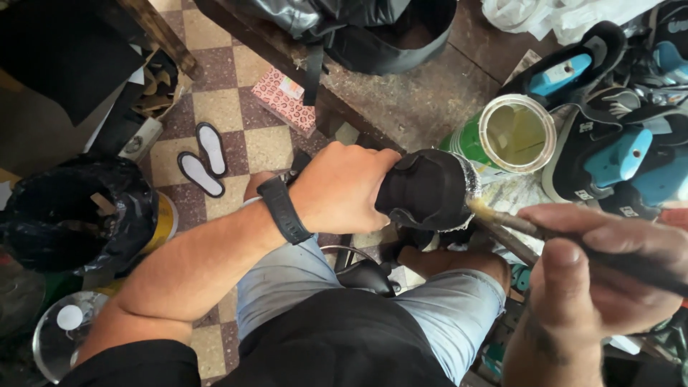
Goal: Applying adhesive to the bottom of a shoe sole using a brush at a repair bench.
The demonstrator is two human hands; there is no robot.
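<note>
Centre frame, left hand (344, 188) closed around the rear of a black shoe (428, 188), holding it up over the lap, fingers wrapped on the far side and not visible. Black wristband (284, 209) on that wrist. Right hand (602, 269) at lower right, fingers pinched tight on a dark brush handle (516, 229); brush tip touches the shoe's right edge, where a shiny wet-looking strip shows. Just beside the shoe, up and to the right, an open green can (517, 134) with yellowish liquid inside, standing on a stained bench (416, 93). Right edge of frame: pile of black shoes with blue lasts (620, 154) inside them, touching each other. Top centre: black bag (358, 29) on the bench. Left of centre, on the checkered tile floor (229, 107), two dark insoles (204, 158) with white centres lying side by side. Pink patterned box (284, 99) near the bench edge. Left edge: black plastic bag (72, 215) over a yellow bucket. Bottom: blue denim shorts (430, 308) and black shirt of the wearer.
</note>
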